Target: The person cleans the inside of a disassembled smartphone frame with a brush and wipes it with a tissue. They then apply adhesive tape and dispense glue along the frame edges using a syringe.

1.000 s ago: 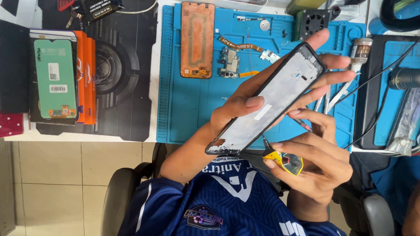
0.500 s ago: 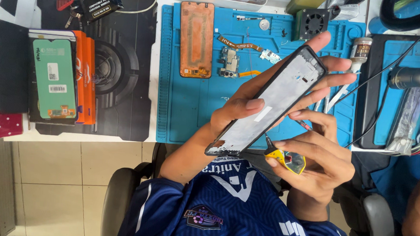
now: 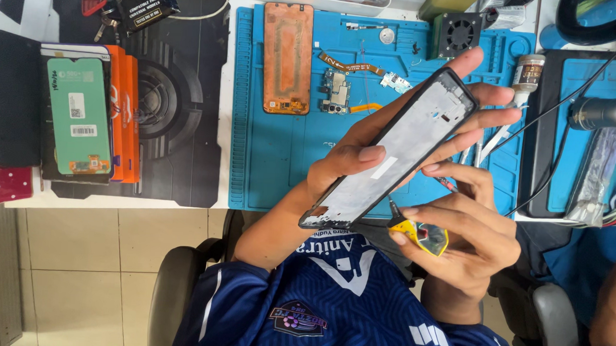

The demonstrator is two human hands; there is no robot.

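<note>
My left hand (image 3: 364, 158) grips a phone frame (image 3: 392, 152), thumb across its face and fingers curled behind, holding it tilted above the near edge of the blue mat (image 3: 274, 164) on the worktop (image 3: 228, 100). My right hand (image 3: 465, 232) sits just below the frame's right side, fingers pressed together on a small yellow tool (image 3: 419, 234) near the frame's lower edge. On the mat's far part lie an orange back cover (image 3: 287, 58) and a small circuit board (image 3: 337, 92). Far left rests a green screen panel (image 3: 77, 118).

White worktable (image 3: 224, 107), beige tiled floor (image 3: 89, 267), black chair (image 3: 178, 292).
</note>
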